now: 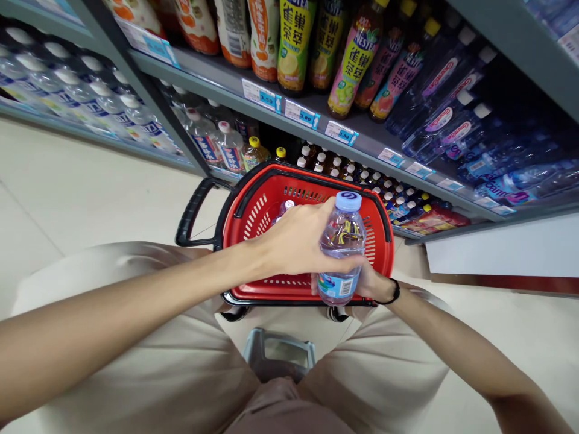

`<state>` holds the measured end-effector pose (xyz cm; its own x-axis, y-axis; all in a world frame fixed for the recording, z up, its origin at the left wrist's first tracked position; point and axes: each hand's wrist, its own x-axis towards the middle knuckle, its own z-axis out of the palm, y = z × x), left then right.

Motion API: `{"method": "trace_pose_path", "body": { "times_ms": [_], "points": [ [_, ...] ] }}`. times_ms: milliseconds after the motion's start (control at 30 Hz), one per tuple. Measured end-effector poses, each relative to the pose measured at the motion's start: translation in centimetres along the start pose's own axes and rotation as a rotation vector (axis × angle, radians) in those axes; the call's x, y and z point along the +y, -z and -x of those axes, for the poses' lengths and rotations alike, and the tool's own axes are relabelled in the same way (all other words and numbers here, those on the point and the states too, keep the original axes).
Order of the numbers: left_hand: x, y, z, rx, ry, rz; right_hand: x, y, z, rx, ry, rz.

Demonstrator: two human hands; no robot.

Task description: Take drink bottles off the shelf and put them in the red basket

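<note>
A small clear water bottle [342,238] with a pale blue cap and blue label stands nearly upright over the red shopping basket [307,292]. My left hand [296,238] is wrapped around its side, the thumb lying across the front. From the right, my right hand [371,282] grips the lower part of the same bottle, with most of its fingers hidden behind it. Inside the basket, partly covered by my left hand, another bottle with a white cap [289,205] shows.
Shelves ahead hold juice bottles [263,39], yellow-capped tea bottles [355,60] and clear water bottles lying on their sides [511,184]. Price tags line the shelf edge [217,66]. The basket's black handle [192,214] sticks out left. A grey stool [280,355] is between my legs.
</note>
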<state>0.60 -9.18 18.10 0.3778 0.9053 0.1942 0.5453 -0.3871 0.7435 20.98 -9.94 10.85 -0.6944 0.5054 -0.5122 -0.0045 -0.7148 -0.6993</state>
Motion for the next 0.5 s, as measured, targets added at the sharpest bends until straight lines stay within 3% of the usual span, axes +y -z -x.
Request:
{"method": "trace_pose_path", "body": {
  "times_ms": [233, 500],
  "points": [
    [0.09, -0.01, 0.02, 0.0, -0.001, -0.015, 0.3, 0.49, -0.32, 0.013, -0.015, -0.037],
    [0.1, 0.04, -0.01, 0.0, 0.002, -0.032, -0.13, -0.15, -0.36, -0.06, -0.001, -0.044]
  ]
}}
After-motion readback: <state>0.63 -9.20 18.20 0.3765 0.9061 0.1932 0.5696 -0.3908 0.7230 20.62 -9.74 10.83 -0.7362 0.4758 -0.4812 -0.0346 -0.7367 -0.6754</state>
